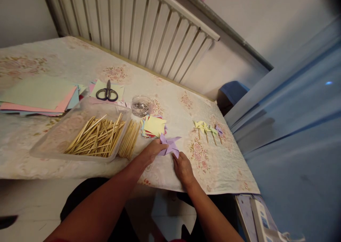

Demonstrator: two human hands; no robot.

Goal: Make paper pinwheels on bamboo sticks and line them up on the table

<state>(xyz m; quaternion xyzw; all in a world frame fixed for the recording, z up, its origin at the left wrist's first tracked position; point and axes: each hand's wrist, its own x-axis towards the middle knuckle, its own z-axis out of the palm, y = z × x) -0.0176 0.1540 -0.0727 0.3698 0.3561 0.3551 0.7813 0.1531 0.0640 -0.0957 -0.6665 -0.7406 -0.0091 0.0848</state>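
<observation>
Two bare forearms come up from the lower edge, and the hands meet on a piece of folded lilac paper (169, 145) near the front edge of the table (226, 171). The left hand (153, 152) has its fingers closed on the paper's left side, pinching it. The right hand (183, 167) lies just below and to the right of the paper, its fingertips pressed on the lower right flap; how tightly it grips I cannot tell. The paper has pointed flaps sticking out (rather like a pinwheel's blades) and sits on the flowered tablecloth.

Taking that lilac paper as the mark: just above it lies a small stack of coloured squares (154, 126) with a yellow sheet on top. To its left stands a clear plastic tray (53, 142) holding a heap of wooden sticks (97, 137), and a second bunch of sticks (130, 139) lies on the cloth between the tray and the paper. Above and slightly left of it is a small clear dish (140, 106) with something glittery inside. Farther left are black-handled scissors (107, 92) on a pale sheet, and beyond them a spread of large coloured sheets (37, 98). To the right of the lilac paper, well apart, a short row of small finished pinwheels (207, 130) on sticks lies flat. Behind everything runs a white radiator (138, 25).
</observation>
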